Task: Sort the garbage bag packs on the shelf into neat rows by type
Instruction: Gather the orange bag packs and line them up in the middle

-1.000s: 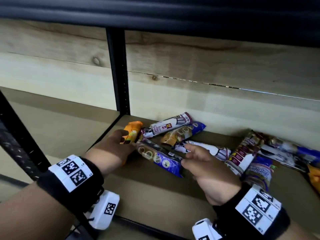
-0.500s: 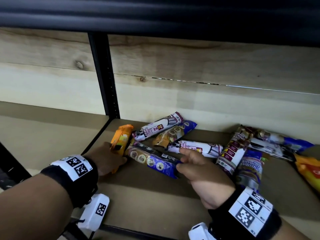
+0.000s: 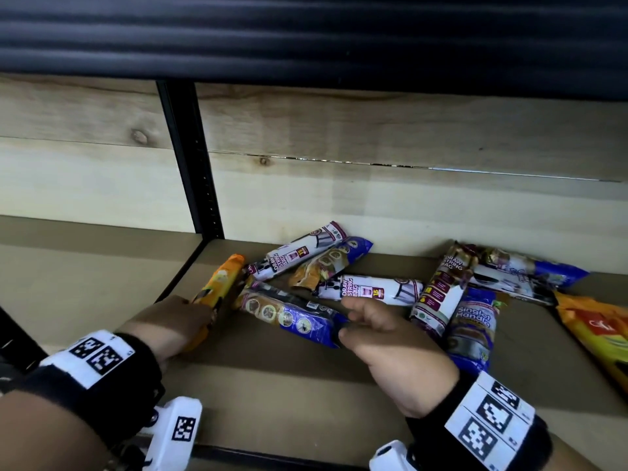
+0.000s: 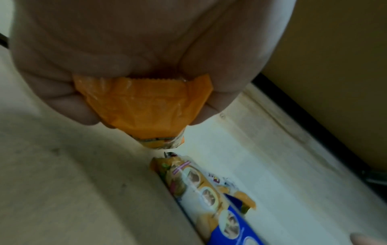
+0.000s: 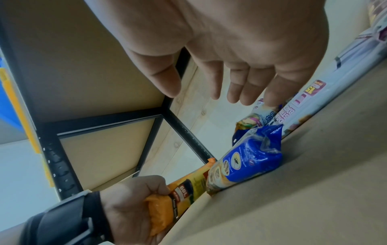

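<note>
Garbage bag packs lie jumbled on the brown shelf (image 3: 306, 385). My left hand (image 3: 200, 311) grips the near end of an orange pack (image 3: 219, 282) at the shelf's left edge; the left wrist view shows its fingers (image 4: 83, 114) curled round the orange pack (image 4: 144, 106). My right hand (image 3: 350, 317) hovers at the near end of a blue pack (image 3: 295, 316). Seen from the right wrist, that hand (image 5: 201, 94) has relaxed fingers and holds nothing above the blue pack (image 5: 247, 159). Two white draw-string packs (image 3: 299, 254) (image 3: 370, 290) and a blue-orange pack (image 3: 329, 265) lie behind.
A second heap lies to the right: a draw-string pack (image 3: 438, 294), a blue singlet-handle pack (image 3: 472, 328), a blue-white pack (image 3: 530, 273) and an orange pack (image 3: 598, 334). A black upright post (image 3: 193, 164) borders the bay on the left. The upper shelf (image 3: 306, 35) hangs overhead.
My left hand now grips the orange pack nearer its front end, so more of the pack shows beyond it. The right hand stays by the blue pack's end. The head view has shifted.
</note>
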